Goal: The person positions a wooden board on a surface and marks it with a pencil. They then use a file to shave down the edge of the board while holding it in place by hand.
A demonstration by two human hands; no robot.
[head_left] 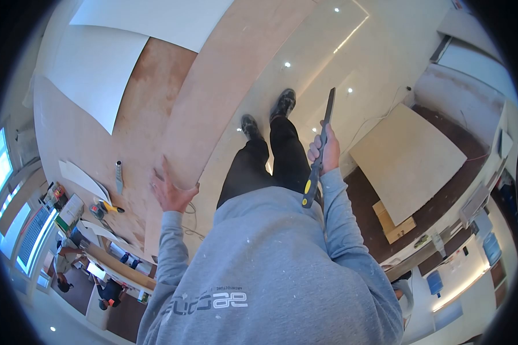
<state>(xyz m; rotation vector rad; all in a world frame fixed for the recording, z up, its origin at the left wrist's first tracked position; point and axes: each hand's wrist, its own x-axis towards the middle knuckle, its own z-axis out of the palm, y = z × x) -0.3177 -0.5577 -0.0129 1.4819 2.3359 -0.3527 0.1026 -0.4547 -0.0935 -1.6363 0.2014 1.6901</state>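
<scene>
My right hand [329, 150] is closed around a long dark tool [329, 106] with a flat blade and a grey-and-yellow grip; the blade points away from me. My left hand [171, 188] rests with fingers spread on a wooden board [213, 86] near its edge. Beneath and beyond that board lies a wide wooden surface [135, 155]. On it, left of my left hand, are a small cylindrical object [119, 177] and a yellow-handled tool [114, 208].
White sheets [98, 63] cover part of the wooden surface. To the right, a large pale panel [408, 161] lies over a dark area, with a small wooden piece [396, 223] beside it. A cable [380, 119] runs across the glossy floor. Several people are farther off.
</scene>
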